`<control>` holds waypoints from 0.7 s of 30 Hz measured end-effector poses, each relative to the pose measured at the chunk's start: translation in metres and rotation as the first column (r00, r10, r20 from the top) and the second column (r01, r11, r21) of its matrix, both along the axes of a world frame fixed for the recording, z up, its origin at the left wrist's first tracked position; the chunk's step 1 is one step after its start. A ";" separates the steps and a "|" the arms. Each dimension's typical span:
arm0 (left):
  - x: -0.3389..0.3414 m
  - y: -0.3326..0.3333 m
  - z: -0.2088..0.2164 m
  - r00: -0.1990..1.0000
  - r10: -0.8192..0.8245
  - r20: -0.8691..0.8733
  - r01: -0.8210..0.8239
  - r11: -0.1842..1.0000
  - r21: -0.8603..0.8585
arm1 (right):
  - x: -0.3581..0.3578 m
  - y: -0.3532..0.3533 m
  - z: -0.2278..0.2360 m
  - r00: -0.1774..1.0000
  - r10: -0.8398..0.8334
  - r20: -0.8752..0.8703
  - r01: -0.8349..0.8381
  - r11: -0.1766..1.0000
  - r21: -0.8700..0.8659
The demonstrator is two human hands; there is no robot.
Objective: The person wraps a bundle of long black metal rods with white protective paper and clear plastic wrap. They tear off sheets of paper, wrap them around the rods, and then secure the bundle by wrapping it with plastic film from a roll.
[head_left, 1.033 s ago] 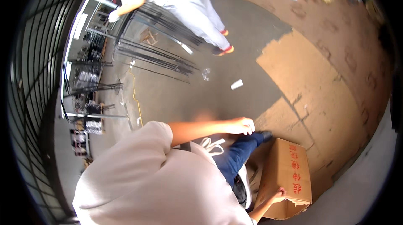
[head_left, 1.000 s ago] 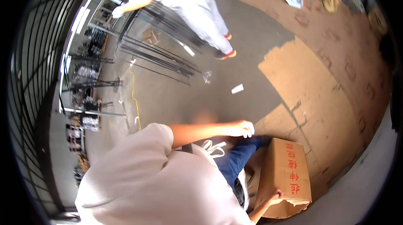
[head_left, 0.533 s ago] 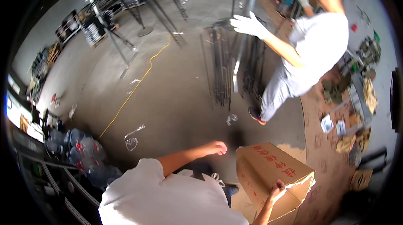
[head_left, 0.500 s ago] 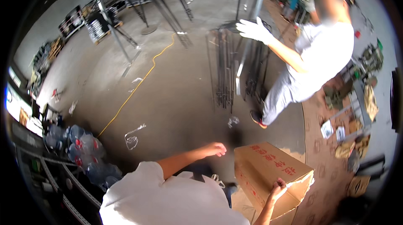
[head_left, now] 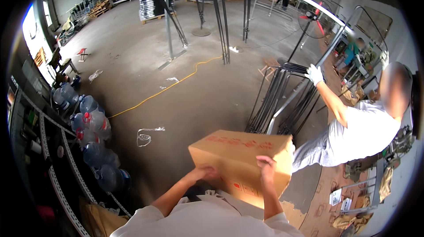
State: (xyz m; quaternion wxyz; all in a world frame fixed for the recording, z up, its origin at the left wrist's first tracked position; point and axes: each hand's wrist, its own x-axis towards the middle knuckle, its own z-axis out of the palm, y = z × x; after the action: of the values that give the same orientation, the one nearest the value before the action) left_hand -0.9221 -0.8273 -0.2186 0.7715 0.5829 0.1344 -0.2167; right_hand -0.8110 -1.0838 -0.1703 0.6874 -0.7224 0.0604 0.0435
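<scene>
A brown cardboard box [head_left: 236, 144] with red printing is in front of my body, its ragged open end toward the right. My right hand [head_left: 266, 169] has its fingers curled at the box's near upper edge, close to the open end. Against the near side, toward the left end, is my left hand [head_left: 205, 173]; motion blurs its fingers. What the box holds is hidden from this angle.
Large plastic water bottles [head_left: 95, 124] crowd the left beside a slotted metal rack [head_left: 55, 179]. A yellow cable [head_left: 163, 91] crosses the floor. At right, a gloved co-worker [head_left: 366, 126] stands by black bent metal rods [head_left: 282, 93] hanging from a frame.
The box has shifted left in view and turned. My left hand, earlier apart from it, is now at its near side. The co-worker has one hand at the rods and the other raised.
</scene>
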 end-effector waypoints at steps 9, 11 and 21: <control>-0.024 0.140 0.048 0.782 0.623 0.019 -0.622 0.778 0.084 | 0.117 0.224 -0.001 0.915 0.400 0.053 -0.400 0.916 -0.014; -0.037 0.181 0.035 0.685 0.728 0.006 -0.726 0.682 0.092 | 0.140 0.279 -0.001 0.906 0.421 0.034 -0.419 0.907 -0.043; -0.047 0.362 0.024 0.413 0.910 -0.020 -0.899 0.411 0.150 | 0.238 0.472 0.014 0.913 0.405 0.057 -0.406 0.914 0.018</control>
State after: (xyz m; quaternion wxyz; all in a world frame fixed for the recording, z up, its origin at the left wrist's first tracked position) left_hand -0.9687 -0.4651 -0.1948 0.7236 0.4503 0.4774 0.2138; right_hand -0.5729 -0.6115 -0.1563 0.6753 -0.7100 -0.1093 0.1672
